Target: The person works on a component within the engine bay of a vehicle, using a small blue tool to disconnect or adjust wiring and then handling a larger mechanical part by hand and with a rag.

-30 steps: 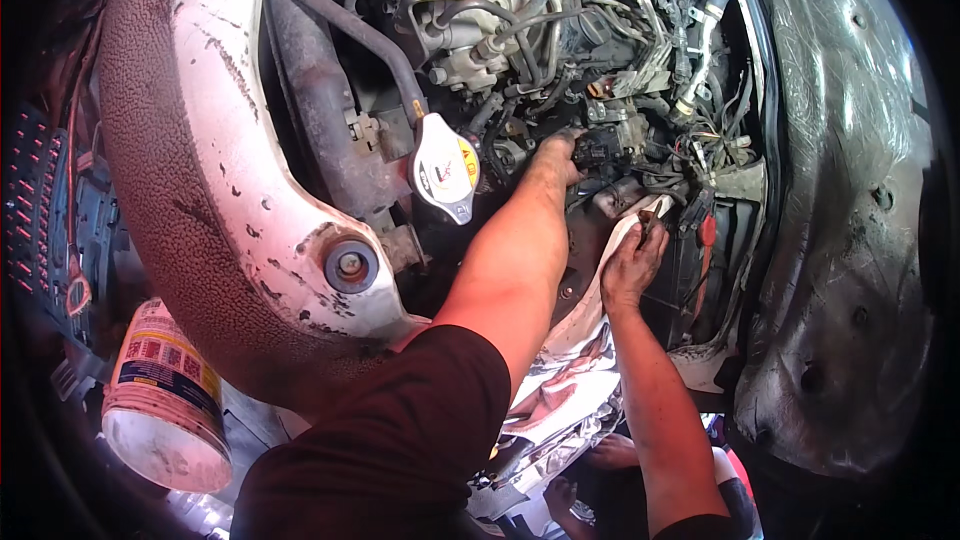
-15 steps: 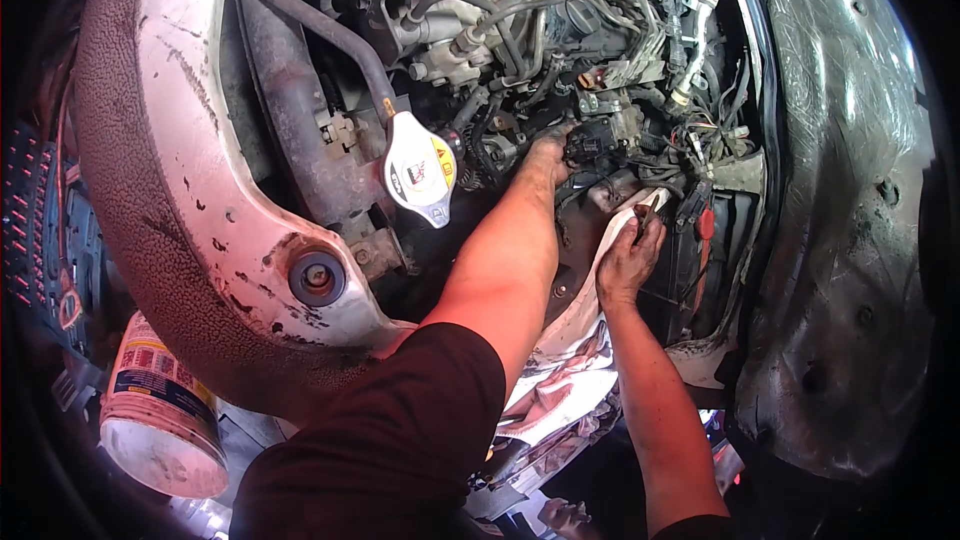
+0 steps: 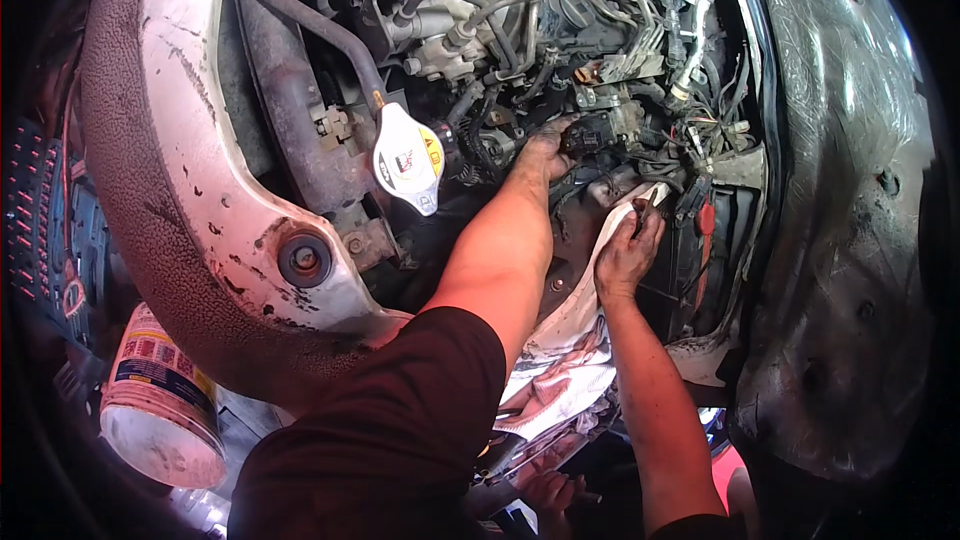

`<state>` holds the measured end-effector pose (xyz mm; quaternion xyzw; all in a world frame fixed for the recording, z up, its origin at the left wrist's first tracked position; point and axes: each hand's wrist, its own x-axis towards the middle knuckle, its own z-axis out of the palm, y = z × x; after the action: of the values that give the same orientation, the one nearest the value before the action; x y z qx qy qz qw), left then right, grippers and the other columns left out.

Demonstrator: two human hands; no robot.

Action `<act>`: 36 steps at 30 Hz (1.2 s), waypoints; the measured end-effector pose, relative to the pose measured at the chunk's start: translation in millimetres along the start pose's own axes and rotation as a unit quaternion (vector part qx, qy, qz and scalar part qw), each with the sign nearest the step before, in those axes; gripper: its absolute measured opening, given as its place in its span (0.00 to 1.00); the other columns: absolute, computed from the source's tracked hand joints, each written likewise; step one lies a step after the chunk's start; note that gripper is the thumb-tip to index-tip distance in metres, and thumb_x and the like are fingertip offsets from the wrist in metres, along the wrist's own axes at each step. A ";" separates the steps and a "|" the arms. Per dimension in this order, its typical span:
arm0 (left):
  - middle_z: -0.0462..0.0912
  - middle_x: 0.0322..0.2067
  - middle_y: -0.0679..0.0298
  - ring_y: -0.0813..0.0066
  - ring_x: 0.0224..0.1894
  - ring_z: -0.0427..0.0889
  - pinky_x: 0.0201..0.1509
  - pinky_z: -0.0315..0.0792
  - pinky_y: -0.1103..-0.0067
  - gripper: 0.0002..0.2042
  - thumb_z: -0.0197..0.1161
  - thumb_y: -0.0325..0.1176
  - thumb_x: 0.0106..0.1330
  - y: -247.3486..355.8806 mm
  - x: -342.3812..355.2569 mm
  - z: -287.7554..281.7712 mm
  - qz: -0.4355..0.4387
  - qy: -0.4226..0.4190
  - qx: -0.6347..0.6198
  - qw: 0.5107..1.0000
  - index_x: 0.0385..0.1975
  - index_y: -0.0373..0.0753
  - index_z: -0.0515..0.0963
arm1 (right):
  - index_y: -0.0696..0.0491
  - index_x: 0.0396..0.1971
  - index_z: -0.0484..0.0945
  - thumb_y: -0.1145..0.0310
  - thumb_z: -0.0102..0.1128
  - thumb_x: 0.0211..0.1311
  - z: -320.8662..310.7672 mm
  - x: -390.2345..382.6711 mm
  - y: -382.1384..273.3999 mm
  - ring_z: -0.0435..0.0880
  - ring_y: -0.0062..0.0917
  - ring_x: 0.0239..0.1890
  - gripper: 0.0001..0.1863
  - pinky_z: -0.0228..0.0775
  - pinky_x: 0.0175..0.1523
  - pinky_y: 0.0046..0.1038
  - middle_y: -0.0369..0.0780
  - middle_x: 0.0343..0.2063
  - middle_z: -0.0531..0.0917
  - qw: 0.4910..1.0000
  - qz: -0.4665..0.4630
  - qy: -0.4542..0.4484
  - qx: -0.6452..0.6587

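Clock directions = picture center. Left hand (image 3: 548, 148) at 1 o'clock, deep in the engine bay, right beside a black connector-like housing (image 3: 592, 135); fingers mostly hidden, so can't tell whether it grips that or something underneath. Right hand (image 3: 628, 252) at 3 o'clock, fingers bent along the white front panel (image 3: 576, 312), small dark piece (image 3: 648, 206) at the fingertips (too murky to name; can't tell if pinched or just touched).

Progress: looks midway, my judgement. Done: bay is open and the engine (image 3: 440, 55) exposed; the housing sits in place among the hoses. Wire bundle (image 3: 715, 130) at 2 o'clock splays out, some connector ends seemingly unmated. Left, as far as shown: loose-looking wiring isn't tidied, and both hands are occupied down in there; whether the housing is fastened or free can't be read. Radiator cap (image 3: 408, 160), between 10 and 11 o'clock, appears to be on its neck.

Around: labelled white bucket (image 3: 165, 430) at 8 o'clock, co-worker's hand (image 3: 555, 490) between 5 and 6 o'clock, well apart from the wearer's own.
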<state>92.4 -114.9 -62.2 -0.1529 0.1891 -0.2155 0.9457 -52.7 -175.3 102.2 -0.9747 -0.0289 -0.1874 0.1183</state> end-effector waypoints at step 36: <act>0.83 0.31 0.60 0.68 0.30 0.84 0.35 0.81 0.70 0.05 0.58 0.30 0.63 -5.6 -2.5 3.2 0.036 0.023 0.035 0.999 0.35 0.37 0.77 | 0.61 0.44 0.70 0.65 0.42 0.65 0.3 0.3 6.3 0.72 0.44 0.44 0.16 0.63 0.50 0.39 0.50 0.39 0.72 1.000 -0.005 -0.002 0.006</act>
<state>89.8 -118.0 -56.5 -0.1084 0.2083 -0.1916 0.9530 -51.7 -181.4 100.7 -0.9742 -0.0348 -0.1856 0.1236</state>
